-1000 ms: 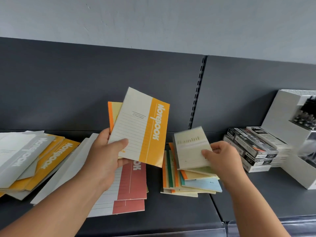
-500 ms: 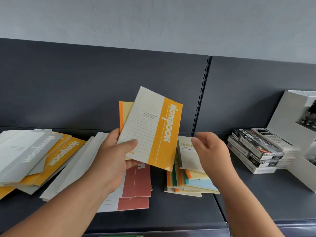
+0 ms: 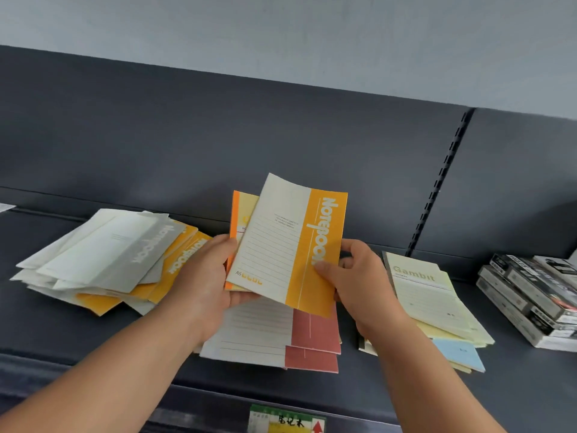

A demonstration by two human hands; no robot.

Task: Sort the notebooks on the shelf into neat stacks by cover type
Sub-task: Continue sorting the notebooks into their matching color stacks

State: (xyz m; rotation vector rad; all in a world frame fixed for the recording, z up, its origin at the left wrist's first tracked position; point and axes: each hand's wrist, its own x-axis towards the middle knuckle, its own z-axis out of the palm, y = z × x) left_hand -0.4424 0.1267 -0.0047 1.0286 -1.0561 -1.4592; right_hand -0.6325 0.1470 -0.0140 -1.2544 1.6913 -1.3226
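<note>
Above the shelf, my left hand (image 3: 206, 282) grips a small bunch of notebooks; the front one is a cream and yellow notebook (image 3: 281, 242), with an orange-edged notebook (image 3: 242, 210) behind it. My right hand (image 3: 352, 276) pinches the yellow notebook's right edge, thumb on the cover. Under my hands lie red-banded notebooks (image 3: 312, 339). A loose heap of grey and yellow notebooks (image 3: 115, 260) lies at the left. At the right sits a stack topped by a pale "Gambit" notebook (image 3: 424, 295) over a blue one (image 3: 459, 354).
Boxed black and white packs (image 3: 530, 295) are stacked at the far right of the dark grey shelf (image 3: 46, 332). A slotted upright (image 3: 443, 182) divides the back panel. A price label (image 3: 287, 420) hangs on the shelf's front edge.
My right hand let go of the Gambit notebook on the right stack and came left to pinch the yellow notebook. The view shifted right and closer.
</note>
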